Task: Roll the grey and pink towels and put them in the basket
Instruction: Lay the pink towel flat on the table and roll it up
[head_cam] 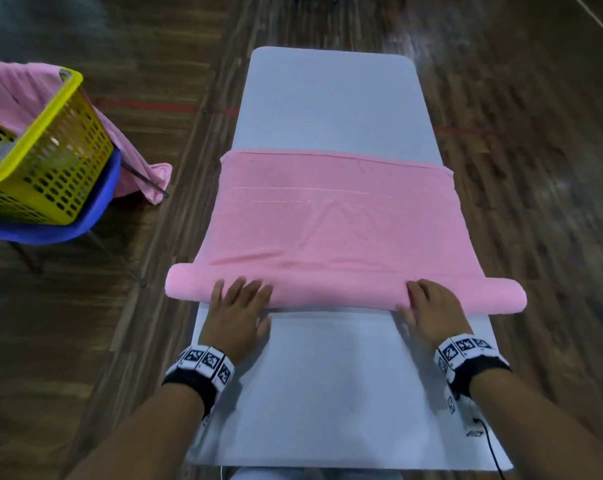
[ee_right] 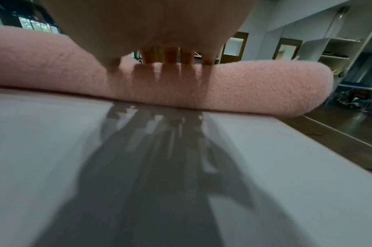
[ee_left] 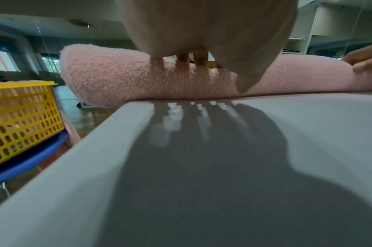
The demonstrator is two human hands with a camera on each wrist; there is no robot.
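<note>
A pink towel [head_cam: 334, 220] lies across the white table [head_cam: 328, 393], its near part rolled into a thick tube [head_cam: 345, 294] that overhangs both table sides. My left hand [head_cam: 239, 303] presses on the roll [ee_left: 117, 80] left of centre with straight, spread fingers [ee_left: 183, 61]. Toward the roll's [ee_right: 244, 86] right end my right hand [head_cam: 431, 308] presses flat in the same way, fingers [ee_right: 170, 56] extended over the top. The yellow basket [head_cam: 47, 154] stands at the left on a blue chair. No grey towel is visible.
A second pink cloth [head_cam: 19, 91] hangs over the far side of the yellow basket [ee_left: 22, 117] and down past the blue chair seat [head_cam: 85, 216]. Dark wooden floor surrounds the narrow table. A thin black cable [head_cam: 490, 448] runs off the table's near right corner.
</note>
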